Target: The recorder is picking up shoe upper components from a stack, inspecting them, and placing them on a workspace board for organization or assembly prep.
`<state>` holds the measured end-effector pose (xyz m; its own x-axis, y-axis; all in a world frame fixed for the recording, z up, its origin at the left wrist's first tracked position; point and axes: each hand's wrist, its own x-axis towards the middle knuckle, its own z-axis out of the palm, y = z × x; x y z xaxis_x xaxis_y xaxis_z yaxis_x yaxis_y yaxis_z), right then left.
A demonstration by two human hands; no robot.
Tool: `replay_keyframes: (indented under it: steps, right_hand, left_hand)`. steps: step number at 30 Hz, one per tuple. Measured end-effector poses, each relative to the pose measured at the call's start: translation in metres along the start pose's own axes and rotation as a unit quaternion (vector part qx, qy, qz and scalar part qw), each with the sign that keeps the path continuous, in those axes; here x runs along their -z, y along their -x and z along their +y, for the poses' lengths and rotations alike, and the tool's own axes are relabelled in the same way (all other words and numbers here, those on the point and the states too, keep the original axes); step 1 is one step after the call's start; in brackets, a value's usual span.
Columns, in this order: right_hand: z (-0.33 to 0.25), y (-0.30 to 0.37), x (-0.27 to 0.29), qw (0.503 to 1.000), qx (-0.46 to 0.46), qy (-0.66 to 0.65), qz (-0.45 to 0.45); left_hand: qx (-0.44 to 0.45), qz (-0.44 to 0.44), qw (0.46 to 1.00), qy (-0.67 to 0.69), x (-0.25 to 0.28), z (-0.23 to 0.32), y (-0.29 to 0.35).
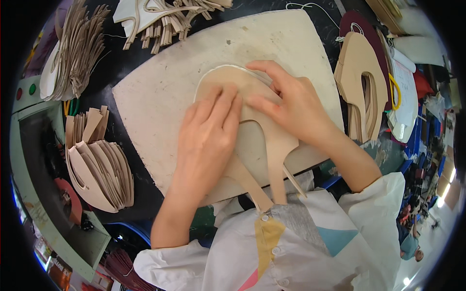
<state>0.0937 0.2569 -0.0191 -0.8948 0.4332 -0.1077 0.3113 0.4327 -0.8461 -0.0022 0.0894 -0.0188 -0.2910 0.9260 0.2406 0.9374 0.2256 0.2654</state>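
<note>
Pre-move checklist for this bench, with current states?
1. Left hand on piece: ok, resting on top.
2. Right hand on piece: ok, at its upper right edge.
3. Piece fully on board: not ok, two strips overhang the near edge.
4. Curved edge all tan: not ok, white rim shows.
5. Lower left stack off board: ok, gap visible.
6. Piece's underside: cannot tell, hidden.

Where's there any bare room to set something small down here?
The pale board is bare left of the left hand and above the right hand, toward its top edge. It's crowded mid-board, where both hands touch the tan piece, and around it: a right-side stack, a left-side bundle, strips at top.
</note>
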Motion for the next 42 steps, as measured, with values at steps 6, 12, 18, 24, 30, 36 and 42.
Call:
replay_keyframes:
  steps: [6,12,18,24,30,36,42]
  right_hand:
    - [0.009,0.039,0.035,0.938,-0.251,-0.205,-0.121]
    - [0.014,0.060,0.022,0.970,-0.205,-0.131,-0.027]
    - [0.014,0.057,0.017,0.988,-0.147,-0.027,-0.023]
    - [0.032,0.025,0.047,0.988,0.041,0.118,0.091]
    - [0.010,0.025,0.090,0.950,0.076,0.027,0.303]
    - [0.019,0.029,0.031,0.986,0.084,0.123,0.081]
    - [0.023,0.023,0.015,0.989,0.081,0.057,0.110]
  left_hand:
    - [0.036,-0.030,0.999,0.014,0.003,0.001,0.004]
    - [0.029,-0.041,0.999,0.009,0.004,0.007,0.000]
    - [-0.064,-0.107,0.987,0.104,-0.002,0.028,-0.007]
    - [0.028,-0.086,0.996,0.000,0.012,-0.018,-0.018]
    - [0.227,-0.091,0.970,-0.006,0.027,0.008,0.039]
    - [0.079,-0.044,0.995,0.031,0.009,0.035,0.044]
    - [0.068,-0.113,0.987,0.096,-0.004,0.037,0.049]
